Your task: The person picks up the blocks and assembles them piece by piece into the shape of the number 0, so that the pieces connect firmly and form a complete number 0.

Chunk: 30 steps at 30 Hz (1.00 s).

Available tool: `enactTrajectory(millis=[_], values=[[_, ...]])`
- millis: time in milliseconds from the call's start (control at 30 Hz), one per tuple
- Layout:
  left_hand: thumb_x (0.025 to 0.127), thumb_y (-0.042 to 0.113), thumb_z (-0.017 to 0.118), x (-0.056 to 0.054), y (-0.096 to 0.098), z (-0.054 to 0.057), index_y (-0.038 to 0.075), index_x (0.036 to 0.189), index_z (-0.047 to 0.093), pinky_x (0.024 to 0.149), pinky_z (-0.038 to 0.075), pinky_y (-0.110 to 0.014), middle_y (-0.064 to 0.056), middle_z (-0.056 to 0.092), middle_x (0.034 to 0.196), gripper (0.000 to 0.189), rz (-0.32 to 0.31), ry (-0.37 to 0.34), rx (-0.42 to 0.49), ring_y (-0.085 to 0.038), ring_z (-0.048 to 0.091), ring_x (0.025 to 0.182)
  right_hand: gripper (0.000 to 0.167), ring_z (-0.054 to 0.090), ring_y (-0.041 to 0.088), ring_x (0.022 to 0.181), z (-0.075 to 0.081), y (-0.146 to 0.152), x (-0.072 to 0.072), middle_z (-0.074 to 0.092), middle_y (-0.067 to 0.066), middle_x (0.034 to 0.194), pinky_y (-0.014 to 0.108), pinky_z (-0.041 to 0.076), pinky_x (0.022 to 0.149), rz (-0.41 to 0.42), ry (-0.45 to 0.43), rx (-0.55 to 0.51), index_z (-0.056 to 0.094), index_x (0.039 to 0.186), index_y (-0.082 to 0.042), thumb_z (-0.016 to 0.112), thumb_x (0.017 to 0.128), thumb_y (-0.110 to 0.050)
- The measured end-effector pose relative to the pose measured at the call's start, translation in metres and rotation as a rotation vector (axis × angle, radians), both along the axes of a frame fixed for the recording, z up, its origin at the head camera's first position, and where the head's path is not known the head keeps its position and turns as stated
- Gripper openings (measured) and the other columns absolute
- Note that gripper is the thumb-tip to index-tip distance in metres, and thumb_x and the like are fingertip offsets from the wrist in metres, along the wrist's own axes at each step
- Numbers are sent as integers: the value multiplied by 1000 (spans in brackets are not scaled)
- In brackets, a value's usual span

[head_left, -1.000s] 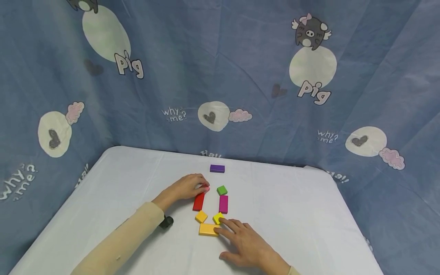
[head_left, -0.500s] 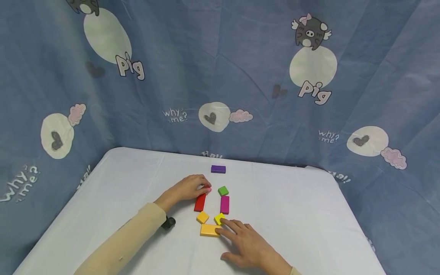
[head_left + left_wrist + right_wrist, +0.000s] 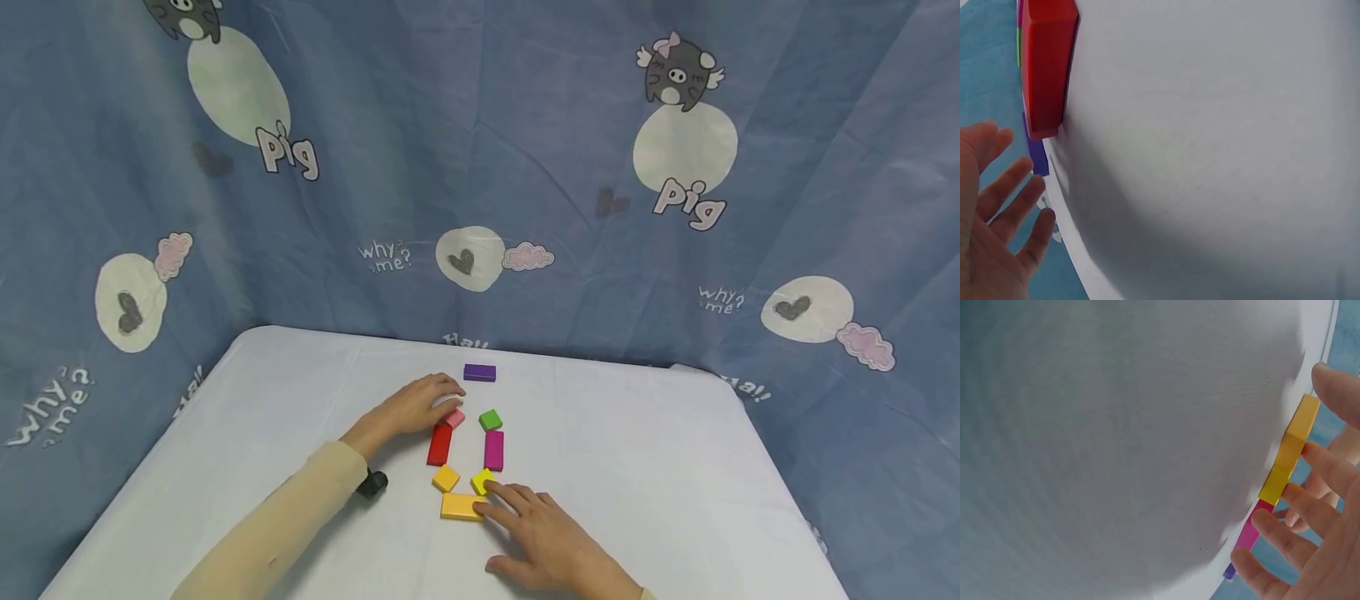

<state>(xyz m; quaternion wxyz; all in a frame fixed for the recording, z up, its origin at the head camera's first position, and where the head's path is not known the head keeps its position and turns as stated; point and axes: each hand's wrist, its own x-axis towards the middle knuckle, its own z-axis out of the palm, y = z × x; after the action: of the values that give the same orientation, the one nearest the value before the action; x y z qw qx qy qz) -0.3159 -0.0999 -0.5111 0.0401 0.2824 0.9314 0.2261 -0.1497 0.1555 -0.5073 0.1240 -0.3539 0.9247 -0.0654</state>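
My left hand point(image 3: 420, 403) hovers at a small pink block point(image 3: 454, 418), its fingers apart and holding nothing. The pink block sits at the far end of a long red block point(image 3: 439, 445); the left wrist view shows that red block point(image 3: 1050, 65) upright beside my spread fingers. My right hand point(image 3: 543, 533) lies with loosely straight fingers, one fingertip at a long orange block point(image 3: 461, 507) and another at a small yellow block point(image 3: 482, 482). Beyond the yellow block lie a magenta block point(image 3: 494, 451) and a small green block point(image 3: 491, 420). A small orange-yellow block point(image 3: 446, 478) lies below the red one.
A purple block point(image 3: 480, 372) lies apart near the table's far edge. The white table point(image 3: 637, 467) ends at a blue patterned curtain point(image 3: 570, 275). A dark cylindrical object point(image 3: 373, 484) shows under my left forearm.
My left hand has let go of the pink block and its fingertips have drawn slightly away, so more of the block shows. My right hand keeps its place at the orange and yellow blocks.
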Motion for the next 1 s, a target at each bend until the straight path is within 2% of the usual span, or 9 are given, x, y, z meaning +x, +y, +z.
enactTrajectory(millis=[200,367,733,1000], values=[[101,31,55,-9,2,1,16,142,53,110,29,-54,-8,43,149,44,5,-3,-21,-29,38,137,67,42,22,133,1,0,-1,36,-5,154,53,44,99,-6,-2,1,41,147,-37,58,88,-64],[101,32,54,-13,5,-1,17,148,45,109,23,-63,-7,33,156,51,-9,-11,-53,-30,31,141,67,42,22,133,0,0,-1,36,-6,154,53,43,100,-18,-17,0,41,147,-39,58,87,-65],[101,33,54,-20,11,-9,17,148,45,107,25,-64,-4,31,157,51,-8,-16,-83,-29,34,140,65,44,22,128,-1,2,2,38,-4,152,50,46,96,31,56,-34,40,147,-36,54,90,-64],[100,30,55,-22,12,-10,14,146,48,107,26,-63,-8,36,154,49,-17,-1,-91,-32,38,137,65,44,22,129,0,2,1,38,-6,152,52,46,97,11,37,-21,40,147,-38,55,89,-64]])
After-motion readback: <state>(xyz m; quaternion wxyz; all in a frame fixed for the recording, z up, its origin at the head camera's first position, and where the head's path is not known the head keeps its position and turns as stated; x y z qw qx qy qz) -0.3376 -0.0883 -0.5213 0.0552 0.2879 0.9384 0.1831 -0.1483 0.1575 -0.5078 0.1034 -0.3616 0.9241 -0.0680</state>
